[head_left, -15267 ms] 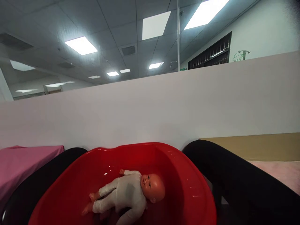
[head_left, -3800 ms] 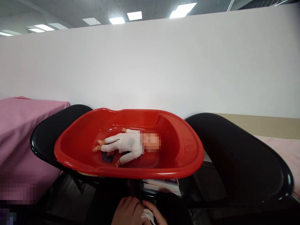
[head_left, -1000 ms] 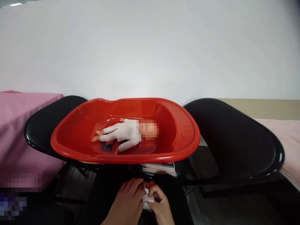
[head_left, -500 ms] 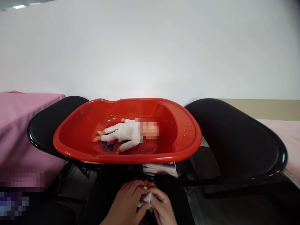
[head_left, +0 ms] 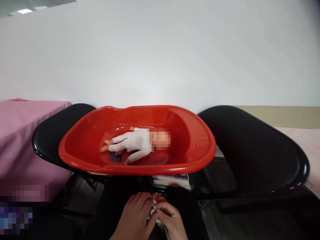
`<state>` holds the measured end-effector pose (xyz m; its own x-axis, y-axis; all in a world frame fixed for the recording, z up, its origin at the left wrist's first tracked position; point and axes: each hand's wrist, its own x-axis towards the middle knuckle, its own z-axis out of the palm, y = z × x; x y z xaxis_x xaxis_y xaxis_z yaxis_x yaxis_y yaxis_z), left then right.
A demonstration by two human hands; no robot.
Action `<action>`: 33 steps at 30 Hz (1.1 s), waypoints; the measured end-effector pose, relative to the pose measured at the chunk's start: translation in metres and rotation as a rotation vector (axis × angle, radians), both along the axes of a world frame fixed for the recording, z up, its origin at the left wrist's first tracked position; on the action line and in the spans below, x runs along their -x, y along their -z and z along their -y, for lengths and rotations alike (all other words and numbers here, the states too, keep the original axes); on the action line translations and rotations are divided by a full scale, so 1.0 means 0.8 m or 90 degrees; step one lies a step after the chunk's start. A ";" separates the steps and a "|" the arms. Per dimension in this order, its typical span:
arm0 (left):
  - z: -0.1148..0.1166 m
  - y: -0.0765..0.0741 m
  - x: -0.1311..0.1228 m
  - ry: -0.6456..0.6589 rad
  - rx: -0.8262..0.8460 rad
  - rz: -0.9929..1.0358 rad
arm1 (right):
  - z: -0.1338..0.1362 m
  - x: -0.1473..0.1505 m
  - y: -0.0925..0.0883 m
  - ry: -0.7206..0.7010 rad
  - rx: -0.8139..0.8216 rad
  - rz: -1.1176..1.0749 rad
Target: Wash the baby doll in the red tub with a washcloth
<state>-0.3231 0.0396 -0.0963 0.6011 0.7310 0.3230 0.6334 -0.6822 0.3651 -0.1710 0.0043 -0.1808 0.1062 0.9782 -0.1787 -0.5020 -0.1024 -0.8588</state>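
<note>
Close together above my lap, my left hand and my right hand are both closed on a small crumpled white piece. It looks soft, like tissue or thin cloth, and the fingers cover most of it. Beyond my hands stands a red baby bathtub. A baby doll in a white long-sleeved suit lies on its back inside, head to the right, bare feet to the left. Something dark lies partly under the doll's legs. Neither hand touches the tub or the doll.
Black chairs flank the tub, a left chair seat and a right chair seat. Books lie under the tub's near edge. Pink cloth drapes a surface at left. A white wall rises behind.
My fingers have shifted slightly around the white piece, and less of it shows now. The view has moved a little; the doll and tub stay put.
</note>
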 end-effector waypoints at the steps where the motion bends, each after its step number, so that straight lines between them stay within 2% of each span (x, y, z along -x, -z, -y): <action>1: 0.000 0.001 0.000 0.003 -0.007 -0.002 | 0.000 0.000 -0.001 0.007 0.024 -0.031; 4: -0.002 0.004 0.002 0.006 -0.014 -0.009 | 0.001 0.000 -0.002 0.034 0.085 -0.092; 9: -0.004 0.010 0.007 -0.014 -0.057 -0.010 | 0.000 -0.006 -0.001 0.094 0.094 -0.019; 13: -0.003 0.004 0.006 0.023 -0.038 0.008 | 0.000 -0.011 -0.004 0.136 0.089 -0.016; 17: -0.005 -0.001 0.007 0.063 -0.030 0.008 | -0.001 -0.010 -0.004 0.095 0.052 0.060; 24: -0.008 0.021 0.006 0.090 -0.009 0.009 | -0.003 -0.005 0.003 0.052 -0.036 0.091; 27: -0.008 0.015 0.004 0.107 0.033 0.010 | -0.002 -0.006 0.006 0.057 -0.064 0.075; 33: -0.005 -0.002 0.005 0.088 0.090 0.035 | 0.003 -0.007 0.004 0.047 -0.010 0.034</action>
